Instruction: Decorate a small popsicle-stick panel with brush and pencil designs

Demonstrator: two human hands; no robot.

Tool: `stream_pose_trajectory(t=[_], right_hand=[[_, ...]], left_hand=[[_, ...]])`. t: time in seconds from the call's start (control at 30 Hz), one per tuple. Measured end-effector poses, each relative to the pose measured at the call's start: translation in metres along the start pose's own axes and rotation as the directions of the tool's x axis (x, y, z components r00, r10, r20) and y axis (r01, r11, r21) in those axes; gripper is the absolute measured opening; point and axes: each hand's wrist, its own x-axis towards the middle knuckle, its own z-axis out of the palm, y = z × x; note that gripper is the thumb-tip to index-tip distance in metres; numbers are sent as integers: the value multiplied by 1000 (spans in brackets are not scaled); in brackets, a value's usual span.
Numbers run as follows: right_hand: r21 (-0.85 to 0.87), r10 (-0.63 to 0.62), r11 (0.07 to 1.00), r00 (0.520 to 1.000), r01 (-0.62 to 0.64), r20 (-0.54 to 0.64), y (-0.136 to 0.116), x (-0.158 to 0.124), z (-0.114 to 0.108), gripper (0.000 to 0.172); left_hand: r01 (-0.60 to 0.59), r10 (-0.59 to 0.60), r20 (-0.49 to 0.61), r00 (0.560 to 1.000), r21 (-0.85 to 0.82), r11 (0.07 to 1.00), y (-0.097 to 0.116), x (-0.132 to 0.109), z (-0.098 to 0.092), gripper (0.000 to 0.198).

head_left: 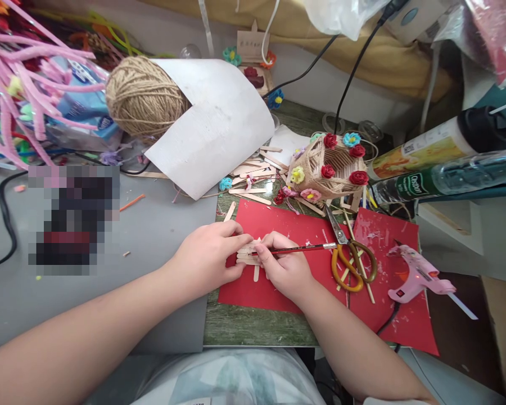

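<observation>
My left hand presses its curled fingers on a small bundle of wooden craft sticks lying on a red paper sheet. My right hand pinches a thin pencil whose tip meets the sticks; its far end points right toward the scissors. Both hands are closed and touch the sticks from either side.
Yellow-handled scissors and a pink glue gun lie right of my hands. A stick basket with paper flowers, loose sticks, a twine ball, a curled white sheet and pink pipe cleaners are behind.
</observation>
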Motion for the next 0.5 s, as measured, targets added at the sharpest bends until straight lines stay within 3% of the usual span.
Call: stream_pose_trajectory(t=[0.37,0.5], right_hand=[[52,3,999,1000,-3,16,0,2,1,33],[15,-53,998,996,55,-74,-1,-6,-1,30]], left_hand=[[-1,1,9,1000,31,1000,1,2,-1,31],[14,-14,23,1000,17,1000,1,2,-1,32]])
